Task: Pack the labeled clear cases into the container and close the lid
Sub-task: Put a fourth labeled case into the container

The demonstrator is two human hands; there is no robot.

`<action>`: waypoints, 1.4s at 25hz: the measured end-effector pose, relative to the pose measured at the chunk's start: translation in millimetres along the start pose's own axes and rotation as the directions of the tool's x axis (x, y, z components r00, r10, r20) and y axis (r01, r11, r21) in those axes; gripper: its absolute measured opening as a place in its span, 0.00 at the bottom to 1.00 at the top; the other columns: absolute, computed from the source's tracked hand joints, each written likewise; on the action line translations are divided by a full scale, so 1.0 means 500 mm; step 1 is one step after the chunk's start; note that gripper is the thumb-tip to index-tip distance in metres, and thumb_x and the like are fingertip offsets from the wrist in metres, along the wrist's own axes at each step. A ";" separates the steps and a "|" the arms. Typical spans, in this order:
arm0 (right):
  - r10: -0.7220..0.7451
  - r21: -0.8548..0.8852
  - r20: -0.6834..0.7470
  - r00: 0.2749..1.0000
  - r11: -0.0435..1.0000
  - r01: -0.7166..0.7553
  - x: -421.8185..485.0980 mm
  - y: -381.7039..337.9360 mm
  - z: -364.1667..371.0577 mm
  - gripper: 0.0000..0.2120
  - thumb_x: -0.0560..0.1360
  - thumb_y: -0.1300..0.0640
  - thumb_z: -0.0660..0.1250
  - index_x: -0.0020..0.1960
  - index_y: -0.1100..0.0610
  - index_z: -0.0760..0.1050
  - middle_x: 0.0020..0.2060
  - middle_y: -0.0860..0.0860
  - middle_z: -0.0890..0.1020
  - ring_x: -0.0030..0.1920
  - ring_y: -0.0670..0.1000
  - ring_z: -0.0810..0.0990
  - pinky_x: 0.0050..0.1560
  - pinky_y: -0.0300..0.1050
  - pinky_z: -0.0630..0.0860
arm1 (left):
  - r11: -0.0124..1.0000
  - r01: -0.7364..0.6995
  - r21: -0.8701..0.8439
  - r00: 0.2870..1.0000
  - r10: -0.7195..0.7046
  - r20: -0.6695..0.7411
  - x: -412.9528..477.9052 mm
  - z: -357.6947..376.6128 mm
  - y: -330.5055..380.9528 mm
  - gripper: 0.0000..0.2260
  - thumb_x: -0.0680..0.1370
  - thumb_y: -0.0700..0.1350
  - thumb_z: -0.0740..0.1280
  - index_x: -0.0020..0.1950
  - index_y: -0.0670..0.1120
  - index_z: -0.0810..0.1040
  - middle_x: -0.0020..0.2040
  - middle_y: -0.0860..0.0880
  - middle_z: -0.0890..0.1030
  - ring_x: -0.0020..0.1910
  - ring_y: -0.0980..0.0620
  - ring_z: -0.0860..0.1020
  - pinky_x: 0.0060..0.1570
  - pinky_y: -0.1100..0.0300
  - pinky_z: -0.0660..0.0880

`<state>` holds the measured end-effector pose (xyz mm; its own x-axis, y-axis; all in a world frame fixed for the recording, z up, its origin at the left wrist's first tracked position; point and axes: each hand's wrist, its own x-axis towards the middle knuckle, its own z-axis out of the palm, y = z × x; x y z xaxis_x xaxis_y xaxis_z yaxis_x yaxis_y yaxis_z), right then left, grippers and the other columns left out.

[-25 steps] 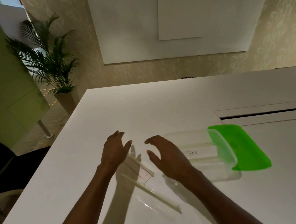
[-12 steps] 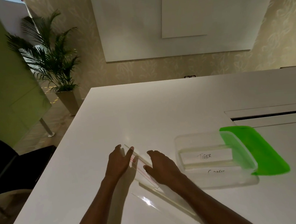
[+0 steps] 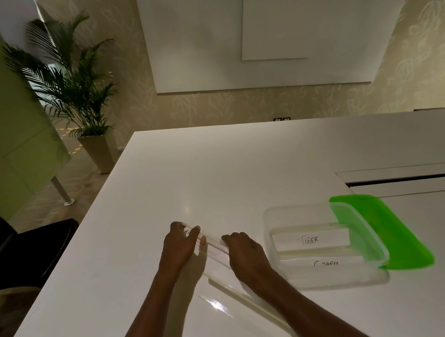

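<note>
Both hands have closed in since a moment ago. The left hand (image 3: 180, 246) and right hand (image 3: 244, 256) now grip a red-labelled clear case (image 3: 213, 245) from either side, tipped on edge, probably so it slots in beside the TIGER case (image 3: 310, 239) inside the clear container (image 3: 269, 233) just to the right. A green lid (image 3: 394, 235) lies at its right end, leaving the mouth open. A second clear case (image 3: 225, 303) waits flat on the white table (image 3: 216, 168) — a potted palm (image 3: 73, 86) stands against patterned wallpaper (image 3: 238, 106).

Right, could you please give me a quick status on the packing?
Left grip and right grip hold one clear case between them. Container open, TIGER case inside, lid off at its right. Nothing blocks the container.
</note>
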<state>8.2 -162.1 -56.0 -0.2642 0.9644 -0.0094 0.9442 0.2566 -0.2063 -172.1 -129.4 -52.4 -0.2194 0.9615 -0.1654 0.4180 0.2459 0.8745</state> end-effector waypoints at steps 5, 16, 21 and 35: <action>0.022 0.068 -0.194 0.981 0.998 -0.009 -0.009 0.000 -0.023 0.21 0.77 0.64 0.64 0.69 0.53 0.71 0.58 0.51 0.79 0.54 0.53 0.79 0.51 0.47 0.76 | 0.960 0.082 -0.267 0.996 -0.072 0.049 -0.007 -0.017 -0.005 0.31 0.78 0.53 0.73 0.76 0.49 0.63 0.66 0.48 0.77 0.65 0.44 0.77 0.66 0.48 0.74; -0.129 0.053 -0.432 0.893 0.984 0.168 -0.071 -0.016 -0.106 0.26 0.75 0.57 0.70 0.71 0.50 0.71 0.61 0.47 0.80 0.56 0.51 0.80 0.56 0.46 0.79 | 0.594 0.144 -0.792 0.951 0.138 0.276 -0.070 -0.063 0.003 0.21 0.78 0.43 0.70 0.68 0.36 0.74 0.63 0.33 0.82 0.61 0.37 0.83 0.62 0.48 0.81; -0.109 0.145 -0.455 0.884 0.970 0.194 -0.120 -0.025 -0.152 0.31 0.77 0.45 0.68 0.77 0.48 0.63 0.70 0.47 0.74 0.67 0.50 0.73 0.70 0.45 0.71 | 0.630 -0.049 -0.775 0.980 0.181 0.085 -0.147 -0.066 0.066 0.25 0.71 0.48 0.79 0.63 0.40 0.76 0.59 0.37 0.84 0.60 0.37 0.84 0.60 0.44 0.82; 0.021 0.364 -0.677 0.736 0.878 0.310 -0.174 -0.003 -0.194 0.30 0.72 0.58 0.76 0.72 0.52 0.70 0.65 0.46 0.79 0.65 0.45 0.78 0.62 0.41 0.78 | 0.730 -0.351 -0.586 0.936 0.275 -0.219 -0.344 0.024 0.200 0.22 0.72 0.65 0.72 0.59 0.53 0.76 0.54 0.54 0.86 0.56 0.54 0.85 0.52 0.64 0.80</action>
<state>49.0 -240.5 40.1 -0.0414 0.7576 0.6514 0.6761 0.5013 -0.5400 -81.9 -268.8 57.8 -0.2839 0.9408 0.1851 -0.1341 -0.2301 0.9639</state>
